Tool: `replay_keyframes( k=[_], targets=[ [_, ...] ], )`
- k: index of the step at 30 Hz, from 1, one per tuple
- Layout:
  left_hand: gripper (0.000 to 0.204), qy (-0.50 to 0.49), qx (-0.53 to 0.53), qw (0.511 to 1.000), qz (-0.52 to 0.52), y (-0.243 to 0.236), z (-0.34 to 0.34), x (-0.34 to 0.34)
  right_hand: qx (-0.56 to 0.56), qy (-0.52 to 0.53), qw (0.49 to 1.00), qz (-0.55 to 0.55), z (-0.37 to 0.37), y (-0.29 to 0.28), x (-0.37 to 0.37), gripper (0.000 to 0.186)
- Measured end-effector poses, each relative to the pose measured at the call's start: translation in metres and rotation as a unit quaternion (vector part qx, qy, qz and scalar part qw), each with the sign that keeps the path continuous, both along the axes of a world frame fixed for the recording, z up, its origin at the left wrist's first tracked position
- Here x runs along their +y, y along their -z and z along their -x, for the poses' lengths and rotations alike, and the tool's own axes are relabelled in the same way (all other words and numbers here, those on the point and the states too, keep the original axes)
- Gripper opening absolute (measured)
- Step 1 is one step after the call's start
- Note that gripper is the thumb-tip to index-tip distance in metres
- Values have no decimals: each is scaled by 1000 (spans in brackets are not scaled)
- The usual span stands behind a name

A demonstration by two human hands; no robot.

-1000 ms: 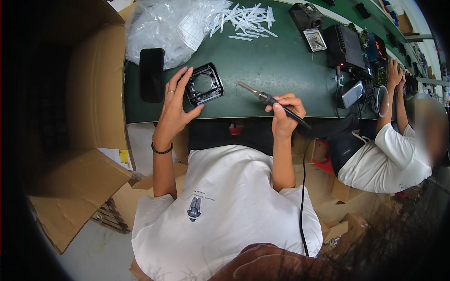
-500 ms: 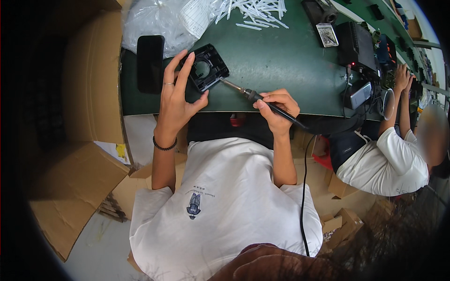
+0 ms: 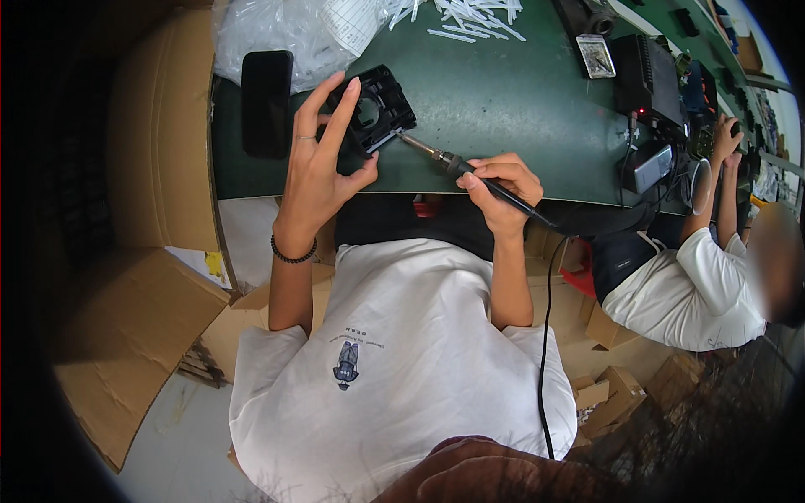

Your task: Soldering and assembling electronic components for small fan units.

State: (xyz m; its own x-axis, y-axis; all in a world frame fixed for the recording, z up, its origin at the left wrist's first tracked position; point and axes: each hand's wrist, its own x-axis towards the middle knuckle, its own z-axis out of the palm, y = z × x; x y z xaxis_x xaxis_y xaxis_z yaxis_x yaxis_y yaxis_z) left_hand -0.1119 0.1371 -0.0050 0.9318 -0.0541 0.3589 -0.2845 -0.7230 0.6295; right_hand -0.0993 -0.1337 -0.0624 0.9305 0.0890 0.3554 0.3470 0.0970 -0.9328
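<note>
From the matt plastic housing [image 3: 396,99], a crinkled, shiny, clear-plastic bag [image 3: 272,46] lies at ten o'clock, a smooth-faced smartphone [image 3: 266,106] at nine, a metal-shafted, matt-handled soldering iron [image 3: 454,163] at four, and a creased cloth T-shirt [image 3: 419,335] at six.

on the tabletop [image 3: 503,101], the phone [image 3: 267,105] lies at the left, just right of the cardboard box [image 3: 159,134]. the plastic bag [image 3: 268,33] is behind the phone, with the strips [image 3: 478,15] to the bag's right. the housing [image 3: 394,96] is right of the phone, the soldering iron [image 3: 454,164] to its right. farther right, the tray [image 3: 594,57] lies left of the electrical unit [image 3: 647,80].
</note>
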Motion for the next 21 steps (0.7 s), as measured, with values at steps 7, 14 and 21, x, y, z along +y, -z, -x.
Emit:
replay_keyframes(
  k=[7, 14, 21],
  targets=[
    [97, -1, -3, 1000, -10, -2, -1, -1, 1, 0, 1000, 11, 2, 1, -4, 18],
    [97, 4, -8, 1000, -10, -1, -1, -1, -3, -81, 995, -49, -2, -2, -3, 20],
    [97, 2, -7, 1000, -13, -4, -2, -2, -5, -92, 995, -45, -3, -2, -3, 20]
  ],
)
